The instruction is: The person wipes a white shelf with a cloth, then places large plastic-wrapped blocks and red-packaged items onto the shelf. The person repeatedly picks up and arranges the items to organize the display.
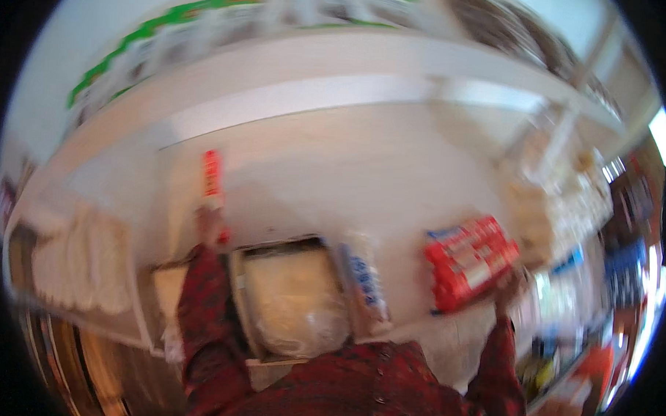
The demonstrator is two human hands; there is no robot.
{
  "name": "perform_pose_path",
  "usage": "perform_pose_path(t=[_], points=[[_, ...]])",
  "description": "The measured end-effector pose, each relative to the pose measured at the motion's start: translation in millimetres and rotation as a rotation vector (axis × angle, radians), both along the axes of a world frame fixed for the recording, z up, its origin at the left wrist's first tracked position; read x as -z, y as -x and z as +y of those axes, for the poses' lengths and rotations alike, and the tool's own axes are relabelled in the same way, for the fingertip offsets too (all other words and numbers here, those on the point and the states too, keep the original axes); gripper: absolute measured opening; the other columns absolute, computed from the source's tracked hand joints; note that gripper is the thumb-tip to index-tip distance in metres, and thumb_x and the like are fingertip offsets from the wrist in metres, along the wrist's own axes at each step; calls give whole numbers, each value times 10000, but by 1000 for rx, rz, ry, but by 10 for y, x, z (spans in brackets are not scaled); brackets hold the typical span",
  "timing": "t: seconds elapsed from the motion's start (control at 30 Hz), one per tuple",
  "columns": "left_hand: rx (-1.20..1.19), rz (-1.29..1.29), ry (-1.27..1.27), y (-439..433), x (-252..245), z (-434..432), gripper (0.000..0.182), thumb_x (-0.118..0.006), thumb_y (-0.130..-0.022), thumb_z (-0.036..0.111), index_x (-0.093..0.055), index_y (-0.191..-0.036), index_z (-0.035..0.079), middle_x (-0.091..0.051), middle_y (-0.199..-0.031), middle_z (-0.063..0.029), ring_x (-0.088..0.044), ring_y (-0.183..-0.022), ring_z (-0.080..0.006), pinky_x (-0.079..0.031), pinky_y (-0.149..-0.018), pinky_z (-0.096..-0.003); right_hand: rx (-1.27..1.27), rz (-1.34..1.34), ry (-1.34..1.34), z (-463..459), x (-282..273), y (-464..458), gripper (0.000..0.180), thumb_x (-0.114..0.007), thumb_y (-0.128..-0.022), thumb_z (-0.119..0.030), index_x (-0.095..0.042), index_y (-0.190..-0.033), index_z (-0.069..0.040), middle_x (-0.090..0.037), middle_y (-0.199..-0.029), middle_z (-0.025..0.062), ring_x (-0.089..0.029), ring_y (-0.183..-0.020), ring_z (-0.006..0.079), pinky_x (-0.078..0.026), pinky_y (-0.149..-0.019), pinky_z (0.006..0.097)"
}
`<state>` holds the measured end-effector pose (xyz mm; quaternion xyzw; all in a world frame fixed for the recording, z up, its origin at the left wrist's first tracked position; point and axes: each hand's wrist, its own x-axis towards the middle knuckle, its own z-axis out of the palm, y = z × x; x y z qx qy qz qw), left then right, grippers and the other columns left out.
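My left hand (210, 226) is at a narrow red-and-white packet (213, 176), which points away from me over the shelf; blur hides how the fingers lie. At the right, my right hand (513, 286) grips the near right corner of a red plastic packet (471, 265) with white and blue print. Between the hands, a box (242, 293) holds a pale yellowish item (294, 294) wrapped in clear plastic. Beside that box lies a slim white packet with blue lettering (367, 286).
White bundles (83, 260) fill a bin at the far left. Clear bags of pale goods (569, 205) are heaped at the right. Green-and-white packets (230, 12) line a raised shelf (327, 54) at the back. More goods stand lower right.
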<state>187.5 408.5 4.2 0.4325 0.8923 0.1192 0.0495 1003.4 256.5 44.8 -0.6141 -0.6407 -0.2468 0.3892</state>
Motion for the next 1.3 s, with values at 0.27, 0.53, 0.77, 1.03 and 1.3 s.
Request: perform_pose_path(t=[0.27, 0.53, 0.77, 1.03, 1.3], points=[[597, -554, 129, -1211, -1091, 277, 389, -641, -808, 265, -591, -1068, -19, -639, -982, -216, -631, -875, -265, -495, -754, -376, 694, 163, 422, -69, -121, 259, 312, -559, -848, -228, -525, -1128, -95, -525, -1144, 171, -487, -1099, 380, -408, -907, 481], [1266, -592, 216, -4143, -1332, 205, 409, -596, -823, 274, -586, -1117, -10, -636, -1006, -215, -630, -936, -301, -489, -812, -365, 627, 176, 479, -56, -190, 227, 285, -511, -880, -220, -496, -1112, -55, -514, -1133, 203, -471, -1096, 397, -434, -901, 479], [1470, -510, 4, -6151, -792, -625, 476, -622, -811, 377, -543, -1085, -3, -585, -988, -200, -591, -949, -304, -495, -784, -389, 675, 208, 388, -21, -141, 214, 245, -540, -837, -177, -542, -1056, -67, -523, -1118, 178, -479, -1081, 375, -435, -884, 450], [1483, -396, -7, -6268, -774, -534, 467, -670, -723, 403, -619, -847, -44, -601, -815, -203, -588, -909, -341, -500, -766, -405, 589, 181, 291, -30, -73, 137, 267, -565, -827, -152, -554, -1073, -48, -536, -1127, 182, -496, -1062, 358, -421, -911, 435], [897, -1287, 82, -4989, -1339, 195, 474, -668, -785, 335, -617, -979, -95, -631, -796, -85, -582, -695, -134, -482, -609, -299, 662, 177, 457, 6, 93, 19, 375, -610, -805, -229, -548, -1142, -76, -552, -1132, 159, -482, -1104, 347, -374, -947, 460]])
